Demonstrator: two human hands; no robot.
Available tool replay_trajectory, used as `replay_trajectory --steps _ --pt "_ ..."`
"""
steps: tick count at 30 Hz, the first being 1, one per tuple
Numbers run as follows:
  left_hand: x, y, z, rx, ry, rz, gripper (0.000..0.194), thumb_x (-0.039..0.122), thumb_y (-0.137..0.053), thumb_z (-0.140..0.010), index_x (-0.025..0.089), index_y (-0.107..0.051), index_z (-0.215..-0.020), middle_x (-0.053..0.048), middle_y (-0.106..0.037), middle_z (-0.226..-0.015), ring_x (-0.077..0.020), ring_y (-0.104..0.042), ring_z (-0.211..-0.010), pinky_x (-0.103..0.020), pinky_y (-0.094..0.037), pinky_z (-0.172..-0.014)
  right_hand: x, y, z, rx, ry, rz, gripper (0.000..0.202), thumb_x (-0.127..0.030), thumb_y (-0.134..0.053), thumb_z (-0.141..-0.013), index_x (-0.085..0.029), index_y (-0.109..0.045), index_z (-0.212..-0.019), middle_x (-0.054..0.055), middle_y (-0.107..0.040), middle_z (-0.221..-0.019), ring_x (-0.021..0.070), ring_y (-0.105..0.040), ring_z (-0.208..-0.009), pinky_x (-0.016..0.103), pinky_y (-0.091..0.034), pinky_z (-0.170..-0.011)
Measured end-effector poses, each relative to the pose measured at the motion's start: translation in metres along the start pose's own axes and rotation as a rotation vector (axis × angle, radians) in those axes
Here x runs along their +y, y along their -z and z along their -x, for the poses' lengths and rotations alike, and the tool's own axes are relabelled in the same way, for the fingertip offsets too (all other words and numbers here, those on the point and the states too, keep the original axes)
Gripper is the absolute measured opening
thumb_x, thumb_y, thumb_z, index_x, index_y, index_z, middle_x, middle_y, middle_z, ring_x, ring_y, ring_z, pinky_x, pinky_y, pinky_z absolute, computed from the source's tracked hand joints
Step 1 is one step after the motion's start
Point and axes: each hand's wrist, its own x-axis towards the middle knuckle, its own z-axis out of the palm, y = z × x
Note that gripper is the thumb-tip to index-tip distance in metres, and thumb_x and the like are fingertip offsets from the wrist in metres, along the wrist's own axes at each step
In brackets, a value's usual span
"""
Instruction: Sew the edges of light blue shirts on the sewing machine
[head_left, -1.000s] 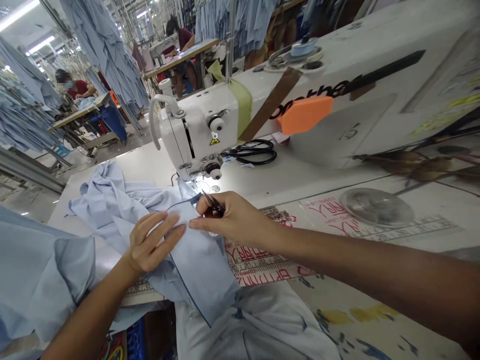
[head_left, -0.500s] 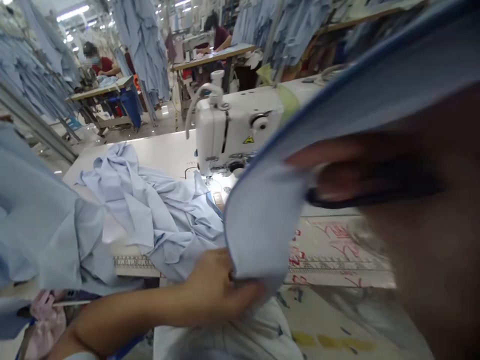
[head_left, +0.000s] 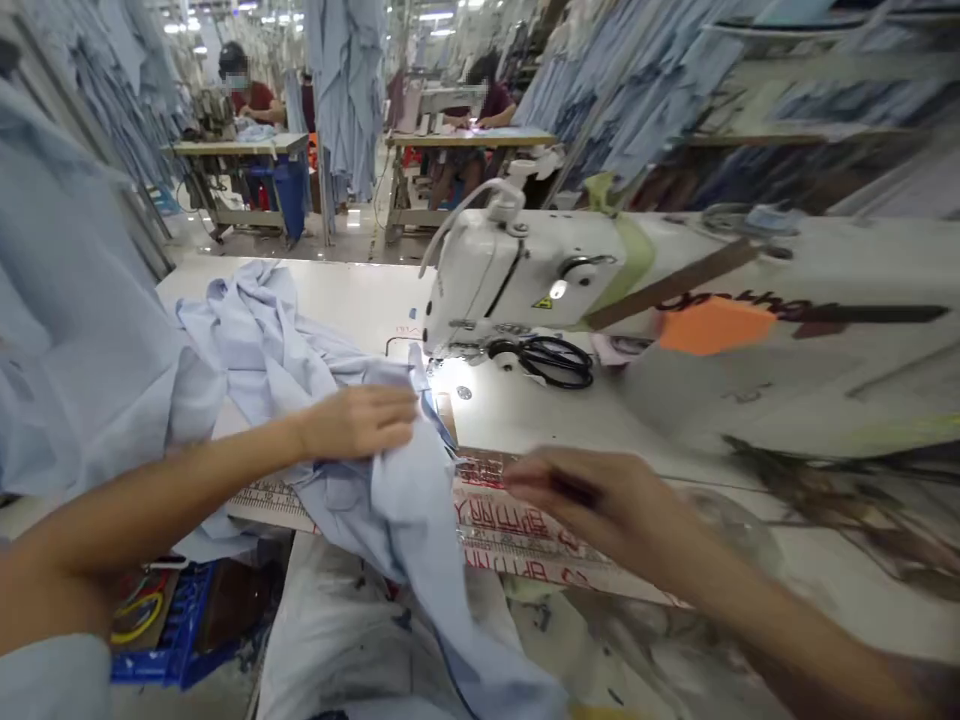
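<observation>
Light blue fabric (head_left: 337, 360) lies in folds left of the sewing machine (head_left: 517, 270) and hangs over the table's front edge. My left hand (head_left: 360, 422) rests on this fabric, closed, its fingers pressed together and pointing right. Over the printed ruler strip (head_left: 517, 520), right of the fabric, is my right hand (head_left: 577, 490), blurred, with its fingers curled; whether it holds anything is hidden. Black scissors (head_left: 559, 362) lie on the machine bed behind it. The needle area is brightly lit, close to the fabric's right end.
More blue cloth (head_left: 97, 330) hangs at the left. A blue crate (head_left: 176, 625) with a yellow ring stands low at left. Orange paper (head_left: 716, 325) is on the machine arm. Two people work at tables further back, among hanging garments.
The raised fabric strip has come down over the table's front edge. My left hand moved up and left onto the cloth. My right hand lowered away from the camera, and the scissors now lie beside the machine.
</observation>
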Motion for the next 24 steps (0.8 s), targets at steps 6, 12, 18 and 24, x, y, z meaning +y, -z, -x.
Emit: replay_trajectory --steps 6,12,18,24 --pt "0.02 -0.014 0.04 -0.243 0.272 0.153 0.031 0.009 -0.039 -0.087 0.006 -0.044 -0.117 -0.019 -0.054 -0.119 -0.0224 -0.046 -0.119 -0.039 -0.048 -0.094 0.025 -0.055 -0.036 0.088 0.016 0.153 0.022 -0.033 -0.055 -0.081 -0.017 -0.059 -0.095 0.006 -0.058 -0.089 0.0157 -0.055 -0.069 0.027 -0.041 -0.058" --pt "0.027 -0.009 0.024 -0.188 0.105 0.161 0.028 0.011 -0.035 -0.091 0.006 -0.048 -0.115 -0.018 -0.061 -0.109 -0.023 -0.048 -0.118 -0.038 -0.05 -0.09 0.022 -0.055 -0.05 0.101 0.126 0.087 0.008 -0.011 -0.049 -0.073 -0.016 -0.052 -0.078 0.005 -0.056 -0.08 0.0149 -0.052 -0.068 0.026 -0.04 -0.058" --pt "0.019 -0.03 0.0 -0.155 0.142 0.086 0.018 0.007 -0.037 -0.089 0.004 -0.053 -0.095 -0.015 -0.064 -0.098 -0.0213 -0.06 -0.099 -0.034 -0.052 -0.087 0.026 -0.046 -0.067 0.173 0.402 -0.103 0.013 -0.009 -0.047 -0.075 -0.016 -0.053 -0.084 0.006 -0.061 -0.086 0.0141 -0.056 -0.079 0.025 -0.044 -0.068" --pt "0.026 -0.034 0.007 -0.169 0.238 0.173 0.016 0.008 -0.039 -0.083 0.009 -0.048 -0.097 -0.015 -0.061 -0.107 -0.0239 -0.053 -0.111 -0.037 -0.048 -0.093 0.027 -0.036 -0.072 0.215 0.258 -0.129 0.005 -0.014 -0.051 -0.077 -0.016 -0.055 -0.077 0.0 -0.06 -0.068 0.0087 -0.051 -0.057 0.02 -0.039 -0.054"
